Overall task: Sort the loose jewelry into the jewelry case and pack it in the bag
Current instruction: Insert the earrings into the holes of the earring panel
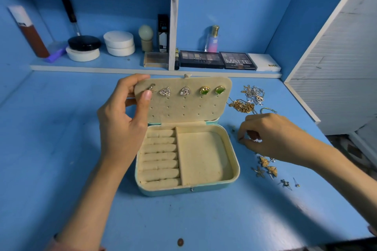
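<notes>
You work on a blue painted table (61, 149). The jewelry case (183, 190) stands open at its middle, hinge on the far side. Right of the case lies the loose jewelry:

- Farthest is a silver chain heap (255, 92).
- A gold chain heap (242, 106) lies just beside it.
- Nearer are gold fan-shaped earrings (269, 166) beside a star-shaped piece (260, 172).
- The small studs (285, 184) lie nearest.

A brown spot (180, 242) marks the near edge.

Along the far edge runs a low shelf (114, 67). Left to right it carries:

- a black-lidded compact (84, 43) stacked on a white jar;
- round white jars (119, 44);
- two eyeshadow palettes (201, 59), with a perfume bottle (213, 38) behind them;
- a white box (264, 62).
</notes>
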The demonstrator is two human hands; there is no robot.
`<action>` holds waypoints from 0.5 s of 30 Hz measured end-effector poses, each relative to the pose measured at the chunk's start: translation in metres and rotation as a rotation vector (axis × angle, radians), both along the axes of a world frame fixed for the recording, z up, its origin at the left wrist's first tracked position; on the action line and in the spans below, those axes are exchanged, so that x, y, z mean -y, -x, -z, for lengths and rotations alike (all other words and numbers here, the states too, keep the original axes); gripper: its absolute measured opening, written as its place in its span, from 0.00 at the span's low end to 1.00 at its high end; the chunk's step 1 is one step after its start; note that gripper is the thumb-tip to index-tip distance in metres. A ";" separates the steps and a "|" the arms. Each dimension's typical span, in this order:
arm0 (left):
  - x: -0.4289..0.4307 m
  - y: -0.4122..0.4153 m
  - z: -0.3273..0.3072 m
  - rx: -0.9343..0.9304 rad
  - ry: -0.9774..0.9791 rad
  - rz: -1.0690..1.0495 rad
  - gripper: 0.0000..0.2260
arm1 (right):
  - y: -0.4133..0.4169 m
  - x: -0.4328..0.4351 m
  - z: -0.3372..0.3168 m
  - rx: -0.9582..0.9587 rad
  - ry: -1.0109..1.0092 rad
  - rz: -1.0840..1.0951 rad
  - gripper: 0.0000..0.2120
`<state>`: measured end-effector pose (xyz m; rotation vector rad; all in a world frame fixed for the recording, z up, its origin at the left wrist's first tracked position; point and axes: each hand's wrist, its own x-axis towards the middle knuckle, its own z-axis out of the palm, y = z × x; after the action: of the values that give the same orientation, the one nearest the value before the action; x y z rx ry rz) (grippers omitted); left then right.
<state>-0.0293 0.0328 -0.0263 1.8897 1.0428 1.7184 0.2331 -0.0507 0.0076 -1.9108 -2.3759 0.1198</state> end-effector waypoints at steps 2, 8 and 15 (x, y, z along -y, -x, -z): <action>0.003 0.000 -0.002 -0.002 -0.005 -0.005 0.11 | -0.003 -0.005 -0.007 -0.073 -0.036 0.016 0.03; 0.013 0.012 -0.001 -0.074 -0.047 0.003 0.09 | -0.005 -0.027 -0.044 -0.315 -0.173 0.148 0.03; 0.028 0.026 0.008 -0.233 -0.220 -0.008 0.05 | 0.047 -0.054 -0.071 -0.637 -0.029 -0.067 0.04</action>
<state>-0.0548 0.0046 -0.0338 2.2708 0.9756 1.7084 0.1859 0.0032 0.0787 -1.4782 -1.9841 0.5947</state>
